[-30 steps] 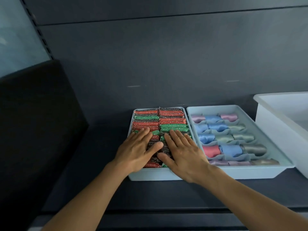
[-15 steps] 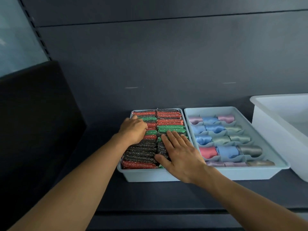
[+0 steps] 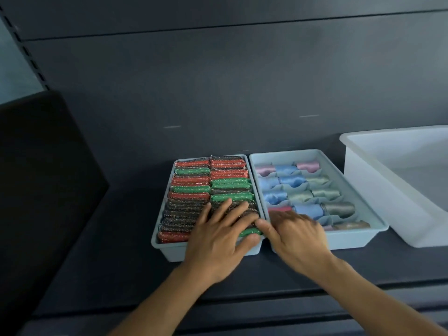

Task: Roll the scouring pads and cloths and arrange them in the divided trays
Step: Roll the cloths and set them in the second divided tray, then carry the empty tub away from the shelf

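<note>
A: Where do the scouring pads (image 3: 194, 190) sit?

B: Packed in two columns in the pad tray (image 3: 155, 238), each roll with its long axis running 9 to 3 (taking 12 as away from the person). Red, green and dark ones fill it from far rim to near rim.

A: Which one matters next?

B: Probably the green pad (image 3: 252, 231) at the tray's 5 o'clock corner, the last roll in the right column. It looks a little proud of the near rim, so I would guess it wants pressing down.

A: And the nearer hand?

B: The left hand (image 3: 218, 238). It lies flat on the near end of that column with its fingers spread and straight, pointing toward 1 o'clock, and its thumb against the green pad's near side. The pad is under the fingers, so the push is straight down.

A: The other one?

B: The right hand (image 3: 298, 234) is at 3 o'clock from the left, over the near-left corner of the cloth tray (image 3: 378, 224), with a fingertip close to the seam between the trays. It is blurred, and I cannot tell whether it grips or only rests.

A: Beyond that?

B: The rolled cloths (image 3: 288, 180) lie in their compartments, axes also 9 to 3. A white bin (image 3: 378, 190) stands just beside that tray at 3 o'clock, all on a dark shelf (image 3: 121, 263).
</note>
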A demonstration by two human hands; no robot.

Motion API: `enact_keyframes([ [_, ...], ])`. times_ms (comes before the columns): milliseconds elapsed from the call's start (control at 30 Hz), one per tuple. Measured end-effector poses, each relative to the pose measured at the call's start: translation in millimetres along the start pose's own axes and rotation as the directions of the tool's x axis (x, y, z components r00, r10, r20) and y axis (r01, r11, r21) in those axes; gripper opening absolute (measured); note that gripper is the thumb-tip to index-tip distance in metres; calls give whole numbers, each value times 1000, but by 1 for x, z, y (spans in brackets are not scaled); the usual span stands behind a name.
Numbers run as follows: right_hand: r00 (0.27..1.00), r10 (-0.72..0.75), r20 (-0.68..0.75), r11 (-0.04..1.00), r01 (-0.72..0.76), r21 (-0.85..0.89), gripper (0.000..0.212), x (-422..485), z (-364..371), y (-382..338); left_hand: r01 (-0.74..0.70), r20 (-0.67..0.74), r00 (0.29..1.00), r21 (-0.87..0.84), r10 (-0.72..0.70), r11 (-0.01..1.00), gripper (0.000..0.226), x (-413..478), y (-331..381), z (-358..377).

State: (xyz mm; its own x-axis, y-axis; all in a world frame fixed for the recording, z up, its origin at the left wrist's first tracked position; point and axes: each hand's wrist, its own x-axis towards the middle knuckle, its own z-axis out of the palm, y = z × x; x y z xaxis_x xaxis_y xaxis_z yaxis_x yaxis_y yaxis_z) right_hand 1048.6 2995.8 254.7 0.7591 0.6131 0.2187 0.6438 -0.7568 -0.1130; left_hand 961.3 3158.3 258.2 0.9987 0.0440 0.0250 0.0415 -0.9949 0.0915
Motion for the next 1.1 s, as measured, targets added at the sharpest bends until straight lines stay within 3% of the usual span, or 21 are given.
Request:
enact_keyframes([
  [133, 996, -86, -11, 996, 86, 0, 75, -1, 2, 8, -33, 40, 999, 37, 32, 999, 69, -1, 0, -2],
  [267, 988, -156, -7, 988, 156, 5, 70, 2, 2, 10, 20, -11, 1000, 106, -19, 994, 69, 3, 4, 2],
  [467, 960, -172, 222, 973, 131, 188, 55, 1, -8, 18, 82, 8, 996, 123, -84, 989, 72, 5, 11, 5],
  [700, 942, -278, 190, 961, 273, 50, 41, -20, -10, 34, 95, -64, 994, 102, -88, 990, 72, 1, 44, 15],
  [767, 929, -306, 209, 950, 284, 130, 41, -18, -14, 34, 117, -70, 991, 93, -111, 989, 73, 3, 46, 13],
  [833, 927, -342, 154, 897, 273, 348, 39, -21, -24, 40, 125, -48, 991, 81, -122, 989, 67, 0, 47, 11],
  [900, 967, -252, 19, 904, 229, 362, 40, -30, -36, 61, 144, -11, 990, 54, -144, 988, 69, -3, 49, 8],
  [1000, 966, -1, -260, 999, 15, 51, 55, -46, -58, 117, 255, 67, 966, -43, -252, 966, 67, 0, 60, 0],
  [1033, 965, 77, -253, 995, -91, -45, 60, -49, -65, 136, 292, 80, 955, -84, -285, 953, 64, 4, 68, -2],
  [1100, 959, 269, -87, 947, -280, -159, 63, -52, -78, 164, 295, 54, 956, -158, -290, 942, 62, 15, 91, -7],
])
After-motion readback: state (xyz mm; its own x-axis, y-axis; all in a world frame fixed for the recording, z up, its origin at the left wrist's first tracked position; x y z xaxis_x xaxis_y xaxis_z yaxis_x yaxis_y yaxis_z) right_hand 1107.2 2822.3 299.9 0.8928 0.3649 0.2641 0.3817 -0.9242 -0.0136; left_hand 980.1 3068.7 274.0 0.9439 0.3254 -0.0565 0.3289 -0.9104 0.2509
